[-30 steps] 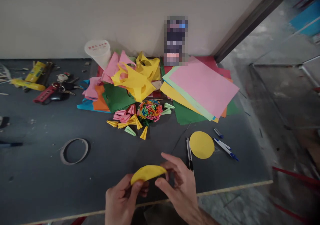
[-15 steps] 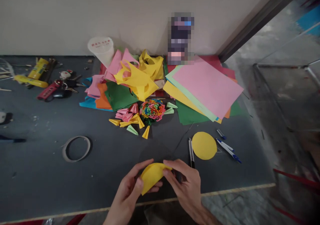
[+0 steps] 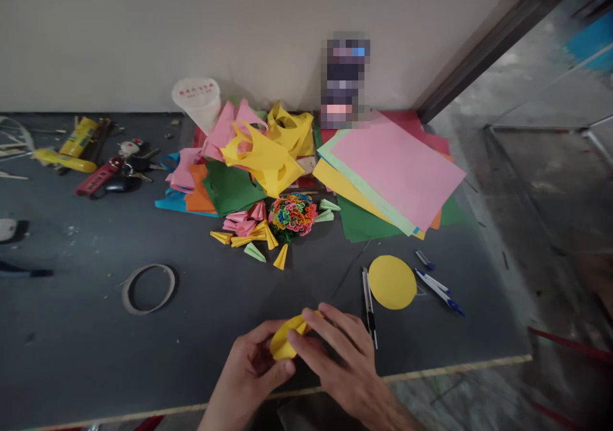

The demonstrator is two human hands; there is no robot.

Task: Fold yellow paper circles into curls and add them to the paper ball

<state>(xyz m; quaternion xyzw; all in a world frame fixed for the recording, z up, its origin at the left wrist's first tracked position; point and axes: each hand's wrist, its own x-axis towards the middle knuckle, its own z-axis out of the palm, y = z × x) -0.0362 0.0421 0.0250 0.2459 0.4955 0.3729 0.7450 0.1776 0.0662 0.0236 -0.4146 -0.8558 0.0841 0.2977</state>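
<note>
A folded piece of yellow paper [image 3: 282, 343] is held between both hands above the table's front edge. My left hand [image 3: 251, 370] closes on its left end, the thumb below and the fingers behind. On its right side, my right hand [image 3: 342, 357] grips the paper with thumb and fingers, covering part of it. A flat yellow paper circle [image 3: 393, 282] lies on the table right of my hands. Beside the circle rests a utility knife [image 3: 368, 303], close to my right hand.
Folded paper cones [image 3: 261, 232] surround a bundle of colourful paper curls [image 3: 293, 214]. Coloured sheets [image 3: 397, 169] and cut scraps [image 3: 268, 156] lie at the back by a cup [image 3: 198, 102]. A tape ring [image 3: 149, 288] and keys [image 3: 138, 166] are left; a compass [image 3: 439, 290] is right.
The yellow paper has turned and been folded further, showing less of its surface. My right hand has moved left over it, and my left thumb has shifted lower.
</note>
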